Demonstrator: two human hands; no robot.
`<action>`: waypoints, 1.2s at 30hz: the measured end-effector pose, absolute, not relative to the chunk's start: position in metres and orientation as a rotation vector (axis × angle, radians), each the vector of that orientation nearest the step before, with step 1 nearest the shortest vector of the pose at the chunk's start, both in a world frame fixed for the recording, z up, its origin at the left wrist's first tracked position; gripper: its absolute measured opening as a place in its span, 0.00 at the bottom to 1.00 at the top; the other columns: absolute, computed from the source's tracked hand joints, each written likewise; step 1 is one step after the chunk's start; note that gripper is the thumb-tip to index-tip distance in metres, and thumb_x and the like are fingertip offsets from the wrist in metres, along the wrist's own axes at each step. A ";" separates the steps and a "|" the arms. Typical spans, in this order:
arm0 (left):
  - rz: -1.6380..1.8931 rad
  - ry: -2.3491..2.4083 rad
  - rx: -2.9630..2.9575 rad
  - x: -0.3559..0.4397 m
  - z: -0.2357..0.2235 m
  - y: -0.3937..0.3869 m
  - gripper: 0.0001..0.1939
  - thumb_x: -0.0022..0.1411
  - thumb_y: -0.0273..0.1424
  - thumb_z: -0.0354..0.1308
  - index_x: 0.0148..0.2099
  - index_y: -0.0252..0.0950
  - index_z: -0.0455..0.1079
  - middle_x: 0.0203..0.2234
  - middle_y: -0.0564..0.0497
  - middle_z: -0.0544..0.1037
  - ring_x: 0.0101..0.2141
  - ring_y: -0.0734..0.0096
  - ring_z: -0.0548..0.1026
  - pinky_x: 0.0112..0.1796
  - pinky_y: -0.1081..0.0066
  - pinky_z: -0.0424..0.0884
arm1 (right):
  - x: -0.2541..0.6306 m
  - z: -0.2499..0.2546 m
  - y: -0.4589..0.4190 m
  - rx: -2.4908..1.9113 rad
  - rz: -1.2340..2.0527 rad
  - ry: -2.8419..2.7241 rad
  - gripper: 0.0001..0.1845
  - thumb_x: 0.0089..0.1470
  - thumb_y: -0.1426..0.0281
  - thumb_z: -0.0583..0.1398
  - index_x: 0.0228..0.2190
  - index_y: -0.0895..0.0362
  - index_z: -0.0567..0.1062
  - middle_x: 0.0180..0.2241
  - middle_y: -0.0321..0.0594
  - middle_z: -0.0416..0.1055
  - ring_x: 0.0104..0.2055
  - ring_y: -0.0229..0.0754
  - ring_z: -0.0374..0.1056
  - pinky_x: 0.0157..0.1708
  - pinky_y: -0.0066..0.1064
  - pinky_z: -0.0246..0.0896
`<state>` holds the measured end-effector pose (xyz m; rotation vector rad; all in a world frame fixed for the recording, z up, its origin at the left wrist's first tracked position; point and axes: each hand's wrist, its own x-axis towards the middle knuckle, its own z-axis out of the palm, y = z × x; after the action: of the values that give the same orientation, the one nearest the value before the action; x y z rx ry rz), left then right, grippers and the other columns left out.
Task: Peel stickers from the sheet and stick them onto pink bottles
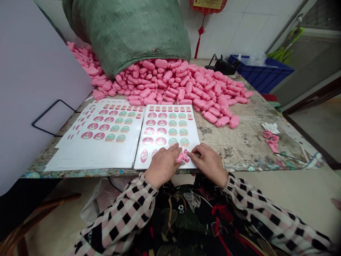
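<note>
My left hand point(164, 163) is closed around a small pink plastic bottle point(181, 157), mostly covered by the fingers, with its narrow end showing toward the right. Close beside it, my right hand point(209, 163) has its thumb and forefinger together at a pink oval sticker point(187, 155). Whether that sticker is fully off the sheet is hard to see. Both hands rest over the lower right part of a white sticker sheet point(170, 164), which bears rows of pink and green labels. To its left lies a fanned stack of similar sticker sheets point(90, 154).
A large heap of pink bottles point(170, 81) spreads across the back of the worn table point(255, 142), spilling from a green sack point(138, 32). At the far right back is a blue crate point(263, 73) beside a black object point(222, 65). Pink scraps point(271, 140) lie at right.
</note>
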<state>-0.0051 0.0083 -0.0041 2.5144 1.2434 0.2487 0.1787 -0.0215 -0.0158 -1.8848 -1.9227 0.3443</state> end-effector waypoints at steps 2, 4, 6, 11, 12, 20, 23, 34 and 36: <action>0.230 1.226 2.506 -0.005 -0.005 0.010 0.24 0.58 0.40 0.53 0.55 0.38 0.61 0.57 0.43 0.63 0.47 0.54 0.69 0.44 0.57 0.64 | 0.177 -0.018 -0.021 -1.890 0.332 -1.895 0.13 0.54 0.58 0.54 0.26 0.53 0.71 0.29 0.36 0.68 0.29 0.38 0.65 0.27 0.29 0.51; 0.208 1.231 2.504 -0.005 -0.005 0.010 0.25 0.57 0.40 0.54 0.56 0.39 0.61 0.58 0.44 0.62 0.47 0.54 0.69 0.44 0.57 0.64 | 0.175 -0.018 -0.022 -1.887 0.325 -1.873 0.13 0.54 0.59 0.55 0.26 0.53 0.72 0.28 0.35 0.68 0.29 0.38 0.65 0.26 0.28 0.51; 0.202 1.244 2.502 -0.005 -0.005 0.010 0.26 0.57 0.39 0.54 0.57 0.40 0.60 0.58 0.45 0.61 0.47 0.53 0.69 0.44 0.57 0.64 | 0.174 -0.017 -0.024 -1.872 0.298 -1.870 0.13 0.54 0.59 0.55 0.26 0.53 0.72 0.29 0.36 0.68 0.30 0.37 0.65 0.27 0.28 0.51; 0.227 1.230 2.482 -0.005 -0.006 0.010 0.25 0.56 0.39 0.55 0.56 0.41 0.61 0.57 0.45 0.63 0.47 0.52 0.69 0.44 0.56 0.64 | 0.170 -0.015 -0.033 -1.804 0.305 -1.820 0.14 0.56 0.59 0.54 0.27 0.54 0.72 0.30 0.37 0.68 0.31 0.37 0.64 0.29 0.28 0.53; 0.235 1.224 2.484 -0.005 -0.006 0.010 0.25 0.56 0.39 0.55 0.56 0.41 0.61 0.57 0.45 0.63 0.48 0.53 0.69 0.44 0.56 0.64 | 0.169 -0.016 -0.034 -1.788 0.335 -1.785 0.14 0.55 0.59 0.54 0.26 0.54 0.72 0.29 0.37 0.68 0.30 0.37 0.64 0.29 0.28 0.54; 0.328 1.205 2.403 -0.010 -0.003 0.005 0.24 0.56 0.40 0.55 0.55 0.42 0.62 0.56 0.46 0.65 0.44 0.56 0.69 0.43 0.57 0.63 | 0.183 -0.021 -0.032 -1.650 0.421 -1.395 0.14 0.50 0.58 0.58 0.26 0.56 0.72 0.26 0.37 0.67 0.28 0.37 0.62 0.29 0.30 0.57; 0.582 1.217 2.022 -0.011 0.003 0.002 0.24 0.56 0.45 0.54 0.52 0.42 0.64 0.47 0.47 0.72 0.42 0.61 0.70 0.43 0.60 0.64 | 0.185 -0.012 -0.033 -1.625 0.470 -1.373 0.14 0.49 0.58 0.60 0.26 0.56 0.73 0.25 0.36 0.67 0.28 0.37 0.61 0.29 0.30 0.56; 0.879 0.691 0.359 0.013 0.010 -0.008 0.22 0.56 0.50 0.50 0.42 0.38 0.66 0.32 0.52 0.70 0.26 0.77 0.69 0.23 0.76 0.68 | 0.152 0.023 -0.038 -1.454 0.782 -1.443 0.12 0.49 0.59 0.60 0.25 0.55 0.72 0.26 0.36 0.67 0.27 0.35 0.62 0.23 0.26 0.57; 0.857 0.653 0.368 0.015 0.007 -0.009 0.24 0.56 0.50 0.50 0.42 0.35 0.67 0.30 0.51 0.70 0.26 0.77 0.69 0.23 0.76 0.68 | 0.149 0.022 -0.038 -1.442 0.825 -1.435 0.12 0.49 0.59 0.60 0.26 0.55 0.72 0.26 0.36 0.67 0.25 0.35 0.61 0.20 0.25 0.57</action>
<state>0.0145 -0.0085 0.0074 0.3682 0.6526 0.8575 0.1488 -0.0378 0.0218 -1.4417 -1.4354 0.8249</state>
